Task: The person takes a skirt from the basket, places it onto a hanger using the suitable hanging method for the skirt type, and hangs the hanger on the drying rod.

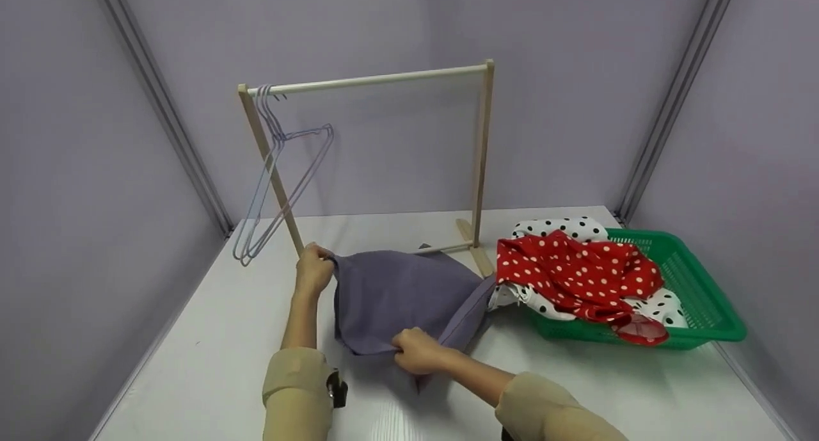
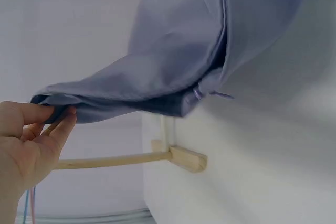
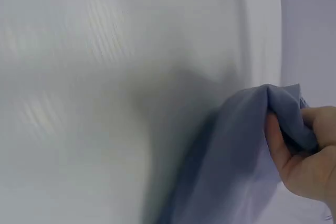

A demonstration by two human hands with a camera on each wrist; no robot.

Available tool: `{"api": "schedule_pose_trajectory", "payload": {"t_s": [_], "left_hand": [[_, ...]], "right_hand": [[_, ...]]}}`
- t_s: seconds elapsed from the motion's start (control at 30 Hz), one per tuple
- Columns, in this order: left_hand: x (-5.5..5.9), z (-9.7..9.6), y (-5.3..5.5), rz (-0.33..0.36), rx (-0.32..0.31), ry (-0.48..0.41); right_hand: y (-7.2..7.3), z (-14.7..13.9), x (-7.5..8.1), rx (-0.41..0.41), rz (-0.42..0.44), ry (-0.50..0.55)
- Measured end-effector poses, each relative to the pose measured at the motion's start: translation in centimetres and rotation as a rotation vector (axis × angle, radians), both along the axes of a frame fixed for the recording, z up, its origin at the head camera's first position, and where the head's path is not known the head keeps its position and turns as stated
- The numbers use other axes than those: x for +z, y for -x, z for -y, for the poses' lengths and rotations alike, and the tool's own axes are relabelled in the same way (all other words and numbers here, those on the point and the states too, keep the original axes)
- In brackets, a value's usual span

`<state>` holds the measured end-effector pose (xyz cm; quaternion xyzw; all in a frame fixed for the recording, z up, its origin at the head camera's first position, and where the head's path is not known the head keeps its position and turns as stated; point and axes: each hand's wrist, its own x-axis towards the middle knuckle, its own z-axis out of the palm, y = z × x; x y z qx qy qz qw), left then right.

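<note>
A plain grey-purple piece of cloth (image 1: 397, 294) is stretched between both hands above the white table. At its far left corner, my left hand (image 1: 313, 271) pinches the edge between thumb and fingers. The left wrist view shows that pinch, with the cloth (image 2: 168, 66) sagging in folds away from the fingertips. My right hand (image 1: 419, 351) grips the near edge, and the fabric bunches in its fingers in the right wrist view. From there the cloth (image 3: 226, 161) hangs down toward the table. Its right side folds over and reaches the basket's clothes.
Behind the cloth stands a wooden rack (image 1: 484, 153) with several thin hangers (image 1: 262, 191) at the left end of its bar. On the right, a green basket (image 1: 710, 294) holds red polka-dot fabric (image 1: 576, 268) and white fabric with black dots (image 1: 592, 228). Grey walls surround the table (image 1: 211, 358).
</note>
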<state>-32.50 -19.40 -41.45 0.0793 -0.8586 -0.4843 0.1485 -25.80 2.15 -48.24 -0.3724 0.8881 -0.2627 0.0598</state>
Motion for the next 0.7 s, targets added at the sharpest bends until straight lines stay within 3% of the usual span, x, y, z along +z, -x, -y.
{"api": "schedule_pose_trajectory", "payload": {"t_s": [0.1, 0.23, 0.33, 0.4, 0.5, 0.57, 0.63, 0.7], "left_hand": [[-1.6, 0.1, -0.1, -0.005, -0.055, 0.024], [-3.6, 0.3, -0.2, -0.013, -0.118, 0.089], [-4.8, 0.5, -0.4, -0.029, -0.156, 0.160], [-5.4, 0.7, -0.6, -0.028, -0.186, 0.177], [-5.9, 1.2, -0.8, 0.017, -0.212, 0.165], [-6.2, 1.5, -1.1, 0.066, -0.206, 0.160], [-6.5, 2.0, -1.5, 0.133, -0.172, 0.176], [-6.8, 2.5, -2.2, 0.194, -0.108, 0.229]], "right_hand": [[0.5, 0.5, -1.3, -0.078, 0.049, 0.107], [0.7, 1.2, -2.3, -0.182, 0.176, 0.236], [0.6, 1.6, -2.7, -0.205, 0.256, 0.254], [0.5, 1.6, -2.9, -0.186, 0.261, 0.197], [0.4, 1.3, -3.1, -0.083, 0.298, 0.055], [0.5, 1.0, -3.0, 0.033, 0.302, -0.063], [0.6, 0.7, -3.0, 0.181, 0.249, -0.165], [0.7, 0.4, -2.9, 0.321, 0.132, -0.216]]}}
